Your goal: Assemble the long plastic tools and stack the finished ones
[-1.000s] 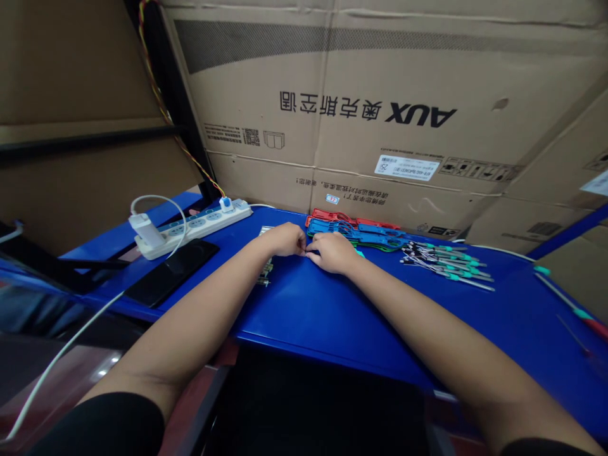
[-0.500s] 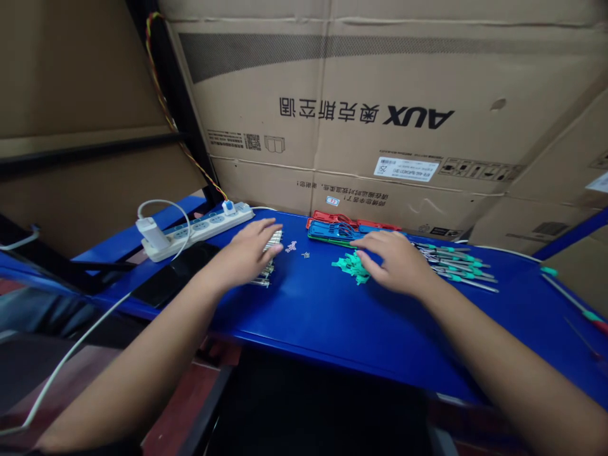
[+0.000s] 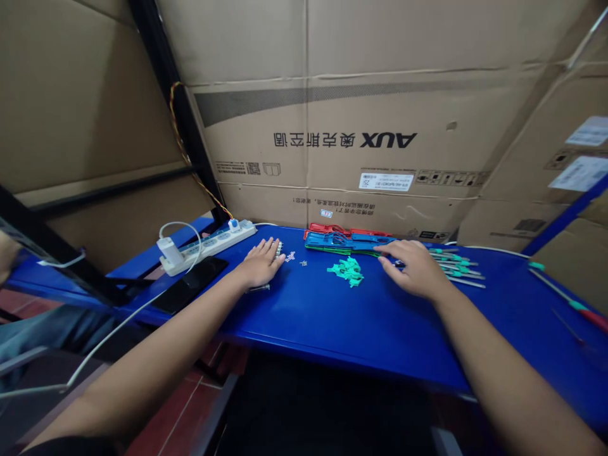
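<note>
My left hand lies flat, fingers stretched, over a row of small metal parts that it mostly hides. Beside it are a little pile of pinkish bits and some tiny screw-like pieces. My right hand is open, fingers partly bent, above the blue table. Left of it sits a heap of green plastic pieces. Long blue plastic pieces and red ones lie stacked near its fingertips, with green underneath. Partly behind the hand are several metal rods with green ends.
A white power strip with plugs and a cable stands at the left, near a black phone. Cardboard walls the back of the blue table. Another rod with a red end lies far right. Part of another person shows at the left edge.
The view has shifted. My right hand has moved right, away from the green heap, which shows more fully. My left hand has come down flatter over the metal parts.
</note>
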Available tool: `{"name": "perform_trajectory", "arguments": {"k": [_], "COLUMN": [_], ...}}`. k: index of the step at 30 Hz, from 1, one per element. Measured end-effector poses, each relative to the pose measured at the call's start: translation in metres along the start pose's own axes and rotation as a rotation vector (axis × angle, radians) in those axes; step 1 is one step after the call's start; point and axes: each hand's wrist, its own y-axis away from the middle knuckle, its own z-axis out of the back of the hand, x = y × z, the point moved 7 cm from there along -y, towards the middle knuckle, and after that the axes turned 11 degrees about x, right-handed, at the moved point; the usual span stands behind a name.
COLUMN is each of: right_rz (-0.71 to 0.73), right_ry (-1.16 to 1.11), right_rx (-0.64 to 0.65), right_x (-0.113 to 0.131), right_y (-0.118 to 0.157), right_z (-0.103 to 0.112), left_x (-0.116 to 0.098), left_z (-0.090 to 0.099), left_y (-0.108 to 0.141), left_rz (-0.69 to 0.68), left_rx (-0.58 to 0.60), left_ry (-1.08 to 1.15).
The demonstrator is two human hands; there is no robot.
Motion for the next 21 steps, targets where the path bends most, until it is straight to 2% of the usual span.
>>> {"name": "perform_trajectory", "arguments": {"k": [2, 5, 8, 10, 13, 17, 21], "right_rz": [-0.059, -0.191, -0.407, -0.564, -0.635, -0.572, -0.542], "right_ry": [0.006, -0.003, -0.010, 0.021, 0.033, -0.004, -0.010], "right_rx": [-0.062, -0.169, -0.274, -0.267, -0.145, 0.139, 0.309], "right_x": [-0.014, -0.051, -0.099, -0.127, -0.151, -0.159, -0.164], "right_y": [0.006, 0.026, 0.057, 0.077, 0.093, 0.095, 0.096], "right_z": [0.013, 0.034, 0.050, 0.053, 0.041, 0.010, -0.011], "left_x": [-0.002, -0.003, -0.003, -0.003, -0.004, -0.006, -0.006], "left_z": [0.003, -0.001, -0.005, -0.005, -0.003, 0.007, 0.008], "left_y": [-0.014, -0.029, -0.033, -0.035, -0.041, -0.044, -0.019], "left_rz": [0.062, 0.099, 0.085, 0.073, 0.054, 0.035, 0.014], "left_rx": [-0.030, -0.024, -0.032, -0.046, -0.052, -0.054, -0.074], "left_ry": [0.020, 0.034, 0.030, 0.026, 0.025, 0.027, 0.019]}}
